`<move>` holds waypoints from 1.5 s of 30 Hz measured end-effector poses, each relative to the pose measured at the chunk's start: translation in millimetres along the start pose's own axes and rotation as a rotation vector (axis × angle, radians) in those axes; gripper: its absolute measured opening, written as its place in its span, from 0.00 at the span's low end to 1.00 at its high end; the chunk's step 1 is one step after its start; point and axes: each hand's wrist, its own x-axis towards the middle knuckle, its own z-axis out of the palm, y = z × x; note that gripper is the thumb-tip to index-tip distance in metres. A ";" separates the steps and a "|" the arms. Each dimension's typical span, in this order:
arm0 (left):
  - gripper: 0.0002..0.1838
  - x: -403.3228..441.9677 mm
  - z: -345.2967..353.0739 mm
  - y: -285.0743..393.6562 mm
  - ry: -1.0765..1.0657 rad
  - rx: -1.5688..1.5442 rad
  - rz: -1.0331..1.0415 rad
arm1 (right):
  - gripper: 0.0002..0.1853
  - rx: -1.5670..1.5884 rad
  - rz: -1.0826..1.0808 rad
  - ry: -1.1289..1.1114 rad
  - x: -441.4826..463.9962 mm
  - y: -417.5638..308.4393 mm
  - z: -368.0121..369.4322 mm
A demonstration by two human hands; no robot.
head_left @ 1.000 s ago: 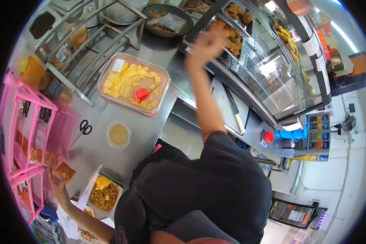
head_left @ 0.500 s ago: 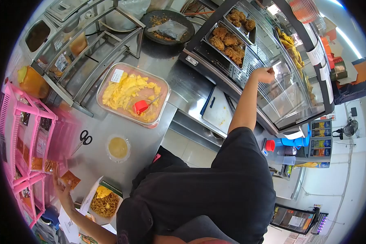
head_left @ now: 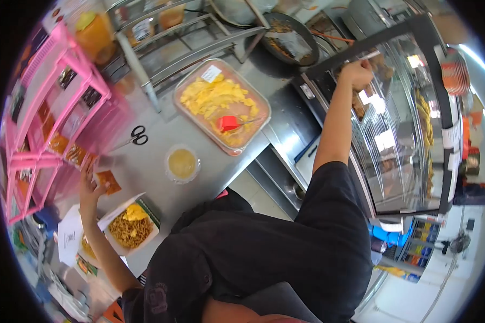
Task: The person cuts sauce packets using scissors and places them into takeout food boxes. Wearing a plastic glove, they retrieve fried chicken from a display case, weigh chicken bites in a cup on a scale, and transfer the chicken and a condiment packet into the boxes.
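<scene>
Pink rack [head_left: 98,81] on one side, glass-fronted display case [head_left: 441,78] on the other, one hand at each.
Head view: left hand [head_left: 90,188] has its fingers kinda spread by the rack, right beside an orange sachet [head_left: 108,183] near the noodle box [head_left: 130,226]; can't tell if it's pinching the sachet. Right hand [head_left: 357,74] is curled up narrow at the case's glass front, grip unclear, tbh. Egg tray [head_left: 180,101] with a red cup [head_left: 227,123] sits on the steel counter [head_left: 153,156] between them.
</scene>
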 end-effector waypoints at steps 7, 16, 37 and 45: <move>0.31 7.6 -6.7 -14.1 0.005 0.022 0.066 | 0.10 0.155 0.146 -0.154 -18.6 -22.8 -27.3; 0.19 -7.0 -16.5 -16.9 0.456 -0.605 0.035 | 0.03 1.101 -0.058 -0.830 -219.5 -167.5 -146.4; 0.18 -24.6 -12.6 10.6 0.373 -0.627 -0.065 | 0.20 0.169 -1.060 -2.225 -486.1 -193.2 -152.7; 0.15 -77.8 26.2 51.1 0.447 -0.349 0.117 | 0.18 0.372 1.272 -2.820 -437.6 -251.3 -247.0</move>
